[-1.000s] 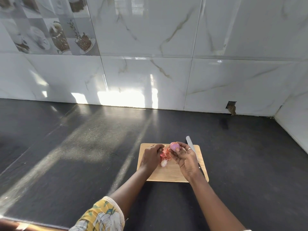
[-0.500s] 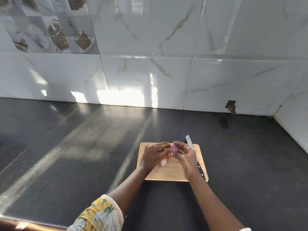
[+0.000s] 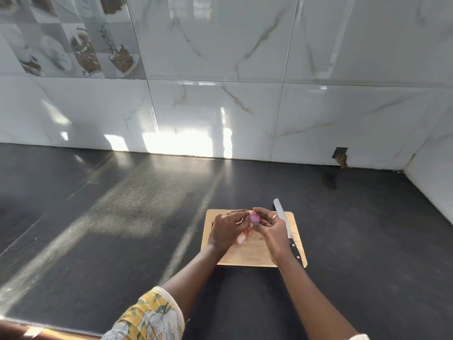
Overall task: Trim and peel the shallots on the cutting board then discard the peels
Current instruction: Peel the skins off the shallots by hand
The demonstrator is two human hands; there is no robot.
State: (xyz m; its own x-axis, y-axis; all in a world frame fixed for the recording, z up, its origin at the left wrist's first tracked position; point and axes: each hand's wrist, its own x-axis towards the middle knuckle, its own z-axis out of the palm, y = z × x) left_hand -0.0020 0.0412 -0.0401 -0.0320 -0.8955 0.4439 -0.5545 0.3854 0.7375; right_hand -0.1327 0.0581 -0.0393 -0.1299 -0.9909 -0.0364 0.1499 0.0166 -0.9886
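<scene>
Gleaming tiles (image 3: 220,45), dark countertop (image 3: 122,217), cutting board (image 3: 255,256)

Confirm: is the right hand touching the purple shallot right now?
Touching. The head view shows the right hand with its fingers curled round the purple shallot, holding it above the cutting board.

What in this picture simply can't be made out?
Head view only:
Shallot: fingers of the left hand and right hand cover most of it; remaining skin unclear.
Knife: handle partly behind the right wrist.
Pale bits on the board: too small to tell peel from shallot.
</scene>
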